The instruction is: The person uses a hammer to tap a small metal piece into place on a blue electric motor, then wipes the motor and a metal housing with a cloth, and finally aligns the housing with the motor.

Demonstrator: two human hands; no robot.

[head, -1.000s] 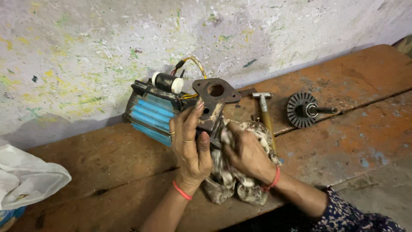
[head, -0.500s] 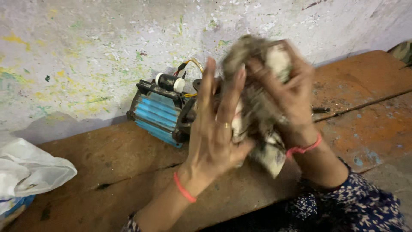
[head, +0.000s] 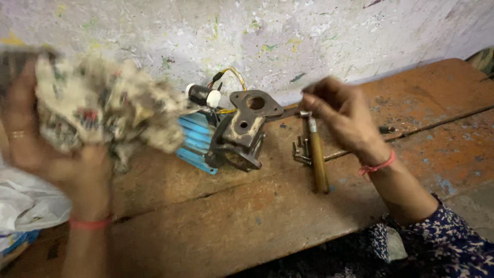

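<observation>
left hand point(head: 36, 128) grips a rag point(head: 98, 110); right hand point(head: 339, 116) hovers by hammer point(head: 317, 157).

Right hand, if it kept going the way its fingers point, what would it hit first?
The right hand points left, toward the grey metal bracket on the blue motor. That bracket looks first in line, though depth is hard to judge.

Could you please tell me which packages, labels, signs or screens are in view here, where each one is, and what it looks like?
White plastic bag: lower left edge of the bench, below the left hand; crumpled, soft, white.
Blue-and-white packet: bottom left corner, tucked under the bag; only a corner shows.
No signs, screens or readable labels show elsewhere.
</observation>
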